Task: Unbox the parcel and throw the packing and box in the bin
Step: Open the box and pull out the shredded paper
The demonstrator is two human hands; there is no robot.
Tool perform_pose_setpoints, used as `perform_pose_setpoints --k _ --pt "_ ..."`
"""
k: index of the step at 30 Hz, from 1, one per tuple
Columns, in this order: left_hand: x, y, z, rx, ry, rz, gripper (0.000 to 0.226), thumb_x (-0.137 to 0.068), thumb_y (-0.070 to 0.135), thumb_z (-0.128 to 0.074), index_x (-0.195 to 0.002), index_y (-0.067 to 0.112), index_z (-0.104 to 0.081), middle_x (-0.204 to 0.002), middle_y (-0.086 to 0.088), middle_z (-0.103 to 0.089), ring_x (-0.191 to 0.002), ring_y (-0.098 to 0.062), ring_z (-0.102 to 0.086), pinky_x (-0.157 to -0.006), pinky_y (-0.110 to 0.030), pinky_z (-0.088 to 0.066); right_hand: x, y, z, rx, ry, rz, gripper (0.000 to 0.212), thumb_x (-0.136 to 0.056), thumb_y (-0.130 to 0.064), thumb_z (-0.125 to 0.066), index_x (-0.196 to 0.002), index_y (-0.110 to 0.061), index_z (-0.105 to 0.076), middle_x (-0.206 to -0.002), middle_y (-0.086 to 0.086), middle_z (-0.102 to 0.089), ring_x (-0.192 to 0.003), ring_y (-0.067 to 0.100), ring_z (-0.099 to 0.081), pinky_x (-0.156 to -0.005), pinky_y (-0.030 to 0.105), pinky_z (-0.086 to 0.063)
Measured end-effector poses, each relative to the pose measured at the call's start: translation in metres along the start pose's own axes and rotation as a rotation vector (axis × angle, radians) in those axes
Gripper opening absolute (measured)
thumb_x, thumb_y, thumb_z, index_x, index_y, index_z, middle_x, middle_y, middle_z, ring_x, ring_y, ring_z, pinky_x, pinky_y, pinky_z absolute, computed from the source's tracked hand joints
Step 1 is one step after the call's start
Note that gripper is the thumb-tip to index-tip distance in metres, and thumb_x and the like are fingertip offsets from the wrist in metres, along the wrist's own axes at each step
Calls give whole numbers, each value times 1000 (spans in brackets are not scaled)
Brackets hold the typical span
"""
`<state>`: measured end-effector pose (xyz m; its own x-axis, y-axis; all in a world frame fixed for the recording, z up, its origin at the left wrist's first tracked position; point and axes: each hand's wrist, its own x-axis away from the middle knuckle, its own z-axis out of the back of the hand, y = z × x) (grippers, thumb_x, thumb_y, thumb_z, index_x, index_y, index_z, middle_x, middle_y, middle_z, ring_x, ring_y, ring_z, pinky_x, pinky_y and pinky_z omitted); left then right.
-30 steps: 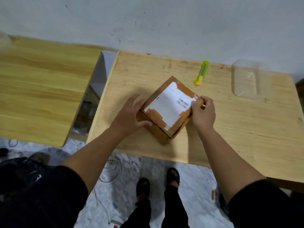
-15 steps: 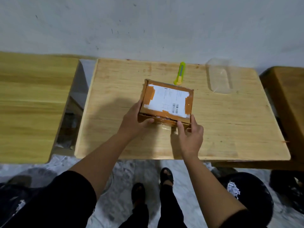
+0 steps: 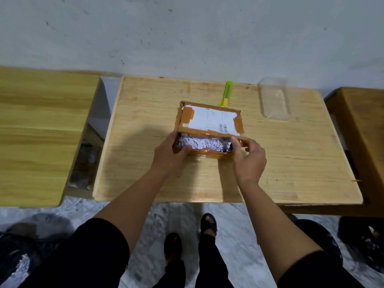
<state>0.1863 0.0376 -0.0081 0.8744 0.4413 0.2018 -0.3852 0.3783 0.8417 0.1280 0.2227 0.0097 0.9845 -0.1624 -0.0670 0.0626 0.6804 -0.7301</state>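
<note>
A small brown cardboard parcel [image 3: 209, 119] with a white shipping label and brown tape sits in the middle of the light wooden table [image 3: 291, 167]. Its lid is lifted at the near edge, and white shredded paper packing [image 3: 203, 142] shows in the gap. My left hand [image 3: 172, 152] grips the box's near left corner. My right hand [image 3: 249, 156] pinches the lid's near right edge and holds it raised. What lies under the shreds is hidden.
A yellow-green utility knife [image 3: 227, 94] lies just behind the parcel. A clear plastic tray [image 3: 274, 100] rests at the table's back right. Another wooden table [image 3: 41, 132] stands left and a darker one [image 3: 361, 129] right. Black bin bags [image 3: 324, 235] sit on the floor by my feet.
The parcel was turned square to me and its lid has come up at the near edge, baring the paper shreds. My right hand moved from the box's front to the lid's edge.
</note>
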Motion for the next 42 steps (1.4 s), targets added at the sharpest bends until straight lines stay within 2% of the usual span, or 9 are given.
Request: perform_pose_setpoints --k 4,10,13,17,25,27,30,36,42 --pt "0 -2 0 -37 10 -43 66 -82 34 -68 -140 24 -38 -134 1 -55 -115 -6 -49 -83 -5 -27 -23 -22 1 -144 27 67 32 -89 -39 -55 -92 -10 -68 -96 8 -69 -96 26 -59 -80 26 -38" --pt "-1 -7 -1 -46 26 -52 66 -79 35 -70 -137 25 -42 -131 4 -56 -111 -2 -50 -83 -6 -31 -72 -19 -8 -92 -166 242 33 -96 -22 -44 -124 -12 -57 -130 9 -58 -124 25 -48 -105 31 -35" --pt "-4 -10 -3 -34 33 -22 68 -76 39 -72 -135 22 -45 -133 1 -56 -117 -9 -53 -97 -19 -40 -93 -10 -17 35 -289 281 39 -97 -18 -39 -134 -13 -46 -138 11 -51 -128 29 -42 -106 31 -30" --pt "-5 -11 -3 -25 56 -11 70 -75 40 -74 -136 22 -45 -134 -1 -54 -117 -13 -54 -98 -27 -45 -114 -3 -31 228 -396 368 42 -95 -23 -35 -134 -10 -42 -135 16 -48 -123 34 -40 -102 38 -32" --pt "-5 -8 -4 -39 90 -3 68 -68 38 -80 -127 17 -53 -122 -1 -61 -104 -3 -55 -81 -4 -41 -131 -28 -31 334 -516 351 36 -94 -35 -41 -111 -8 -59 -125 20 -47 -125 32 -34 -105 39 -31" --pt "-5 -6 -3 -140 97 -36 72 -65 45 -80 -124 13 -53 -116 -4 -62 -99 -5 -55 -81 -12 -43 -127 -28 -25 371 -495 517 35 -91 -39 -47 -106 -9 -57 -117 18 -52 -119 31 -37 -98 39 -36" --pt "-15 9 0 -334 145 -219 80 -64 48 -78 -128 10 -48 -123 -11 -54 -111 -18 -50 -93 -25 -39 -115 -26 -17 283 -630 654 57 -83 -43 -62 -130 -14 -47 -128 12 -49 -122 25 -40 -99 31 -38" --pt "-59 43 -16 -581 -344 -273 110 -67 38 -80 -148 18 -8 -157 -9 -5 -144 -25 -10 -112 -38 -26 -105 -16 -16 311 -901 613 106 -66 -39 -80 -148 -25 -15 -155 4 -13 -142 20 -16 -111 25 -22" --pt "-70 42 -34 -787 -420 -270 123 -66 43 -79 -146 15 10 -155 -16 1 -143 -32 -7 -114 -41 -24 -102 -16 -23 410 -1018 521 117 -64 -42 -81 -146 -39 2 -157 6 5 -146 25 -4 -115 39 -24"
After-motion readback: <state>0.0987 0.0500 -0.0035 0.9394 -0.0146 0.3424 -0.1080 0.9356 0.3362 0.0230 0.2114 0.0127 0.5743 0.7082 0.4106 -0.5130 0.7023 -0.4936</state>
